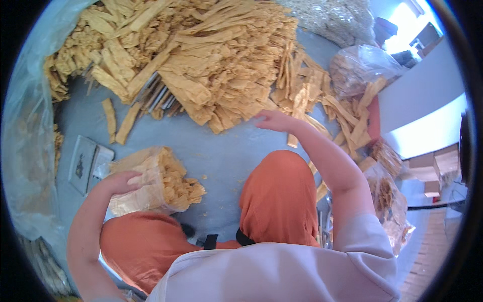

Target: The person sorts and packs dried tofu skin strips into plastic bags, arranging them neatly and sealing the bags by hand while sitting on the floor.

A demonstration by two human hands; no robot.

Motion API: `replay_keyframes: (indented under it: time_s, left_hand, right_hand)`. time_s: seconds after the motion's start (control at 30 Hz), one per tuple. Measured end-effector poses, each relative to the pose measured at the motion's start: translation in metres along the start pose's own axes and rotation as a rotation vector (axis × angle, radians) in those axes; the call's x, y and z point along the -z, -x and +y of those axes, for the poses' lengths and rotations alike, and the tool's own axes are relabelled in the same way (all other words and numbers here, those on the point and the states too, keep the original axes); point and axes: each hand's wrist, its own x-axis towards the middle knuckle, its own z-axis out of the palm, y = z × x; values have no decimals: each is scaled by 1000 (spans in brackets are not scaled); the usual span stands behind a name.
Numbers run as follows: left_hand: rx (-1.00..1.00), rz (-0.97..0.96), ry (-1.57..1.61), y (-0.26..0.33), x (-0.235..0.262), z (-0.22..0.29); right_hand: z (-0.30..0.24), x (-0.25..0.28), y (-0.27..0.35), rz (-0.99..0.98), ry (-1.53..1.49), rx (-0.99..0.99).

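Closest in, the pale shirt [271, 277] and two orange-clad knees [279, 194], and just past the one on the left, here's the left hand [126, 182], laid over the clear bag [143, 199]! Whether those fingers actually grip the plastic, I cannot tell. The bag lies on its side on the blue-grey surface [201, 146], its mouth facing right, tan strips [181, 186] poking out of it. Just beyond its left end sits a flat pale box [83, 163].

Farther up, the right hand [275, 121] is stretched out, open, thumb and fingers parted, right at the front edge of the big pile [221, 65] of tan strips; contact is too fine to call. Two loose strips [128, 123] lie off its near left edge, and grey sticks [160, 95] show from underneath. Out right, a filled plastic bag [359, 68], and beyond, at the top, a larger clear sack [332, 20].
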Motion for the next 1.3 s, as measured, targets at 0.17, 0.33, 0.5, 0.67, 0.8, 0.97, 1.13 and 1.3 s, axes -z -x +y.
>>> replay_keyframes:
  time_s: [0.17,0.33,0.5,0.67,0.8,0.97,1.13,1.3]
  left_hand:
    - [-245,154,115,-17,19,56]
    - [16,366,-85,-65,-2,74]
    - [135,189,-191,-110,2,96]
    - [98,273,-138,-132,20,157]
    - [-237,290,155,-184,-10,193]
    - [-444,341,239,-266,-33,269]
    - [-777,576,-146,-312,-8,340]
    - [-813,204,221,-320,-4,350]
  right_hand:
    - [137,-84,32,40,-323,-148]
    - [156,-124,47,-93,-367,-152]
    - [178,-127,53,-57,-460,-259]
    - [273,-103,21,433,-163,-526]
    - [356,-124,-17,853,50,-773]
    - [333,-160,-45,662,-921,-608]
    - [171,-113,13,-255,-1581,-475]
    - [229,-59,10,-129,-1127,-228]
